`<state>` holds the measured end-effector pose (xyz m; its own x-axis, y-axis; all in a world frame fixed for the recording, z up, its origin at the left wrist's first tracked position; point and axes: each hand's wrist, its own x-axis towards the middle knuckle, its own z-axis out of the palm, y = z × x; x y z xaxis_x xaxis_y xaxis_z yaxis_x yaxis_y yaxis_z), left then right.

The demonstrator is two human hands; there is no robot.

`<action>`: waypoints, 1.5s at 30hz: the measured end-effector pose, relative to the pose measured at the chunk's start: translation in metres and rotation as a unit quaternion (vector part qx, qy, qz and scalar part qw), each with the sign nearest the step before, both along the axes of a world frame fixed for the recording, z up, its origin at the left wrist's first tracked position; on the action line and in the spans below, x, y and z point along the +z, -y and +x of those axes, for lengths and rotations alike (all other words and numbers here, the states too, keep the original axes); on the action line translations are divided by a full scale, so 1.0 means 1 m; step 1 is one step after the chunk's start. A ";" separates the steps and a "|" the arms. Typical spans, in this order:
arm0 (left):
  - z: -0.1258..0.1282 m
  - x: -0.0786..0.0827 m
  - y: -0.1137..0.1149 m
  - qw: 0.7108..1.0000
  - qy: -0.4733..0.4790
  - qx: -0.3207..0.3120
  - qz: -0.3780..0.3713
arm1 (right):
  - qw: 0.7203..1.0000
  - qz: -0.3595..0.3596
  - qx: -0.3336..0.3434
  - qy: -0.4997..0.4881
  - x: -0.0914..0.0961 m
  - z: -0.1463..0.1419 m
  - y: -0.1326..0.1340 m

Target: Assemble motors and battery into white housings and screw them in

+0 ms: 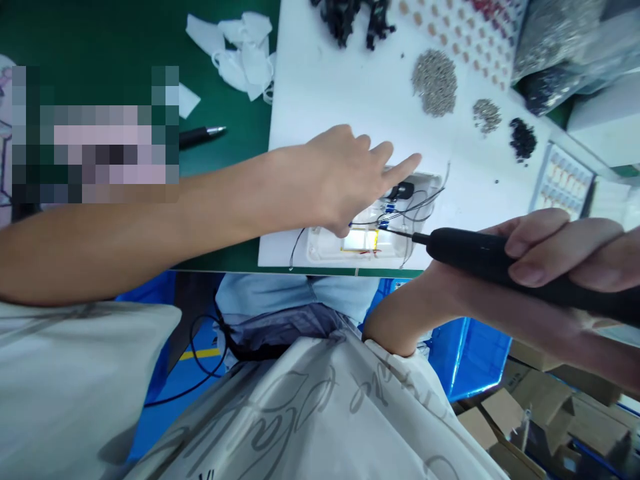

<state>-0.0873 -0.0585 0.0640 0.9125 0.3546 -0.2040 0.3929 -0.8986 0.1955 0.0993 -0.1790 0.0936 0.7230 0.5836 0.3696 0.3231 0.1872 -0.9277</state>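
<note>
My right hand (570, 243) is wrapped round a black screwdriver (467, 252), which points left. Its thin bit reaches into a white plastic housing (323, 255) near the table's front edge, by a small blue part (384, 224). Over the housing's left side lies my left hand (345, 177), its outer fingers partly stretched and its thumb bent down inside. What the thumb and forefinger hold, if anything, is hidden behind the hand. Inside the housing are a silvery, yellow-edged battery pack (357, 239), a black round part (401, 191) and loose dark wires (423, 202).
Piles of small metal screws (435, 83) and black pieces (523, 140) lie on the white sheet (345, 87). Black parts (345, 17) are at the back. A pen (200, 137) and crumpled white pieces (245, 57) lie left. Blue bins (470, 357) stand below the table.
</note>
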 end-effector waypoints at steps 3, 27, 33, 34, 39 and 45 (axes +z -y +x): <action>-0.002 -0.008 0.000 0.995 0.073 0.025 -0.055 | 0.984 0.156 0.027 0.079 0.008 -0.009 -0.016; 0.003 0.017 0.008 0.997 -0.075 0.001 0.018 | 0.977 0.099 -0.179 0.064 -0.057 0.198 -0.157; -0.001 0.013 0.002 0.998 -0.066 -0.002 0.000 | 0.977 0.091 -0.184 0.054 -0.044 0.181 -0.156; -0.001 0.013 -0.001 0.998 -0.065 -0.002 -0.009 | 0.978 0.096 -0.178 0.043 -0.038 0.174 -0.152; -0.003 0.020 -0.013 0.999 0.023 0.002 -0.023 | 0.981 0.166 -0.101 -0.022 0.004 0.119 -0.123; 0.000 0.011 -0.020 0.950 0.309 0.038 -0.035 | 0.952 0.250 0.084 -0.155 0.050 0.024 -0.071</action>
<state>-0.0871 -0.0385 0.0753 0.8376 0.4299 0.3369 0.2466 -0.8480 0.4690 0.1229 -0.1079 0.1437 0.7541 0.5085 0.4155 -0.0252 0.6547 -0.7555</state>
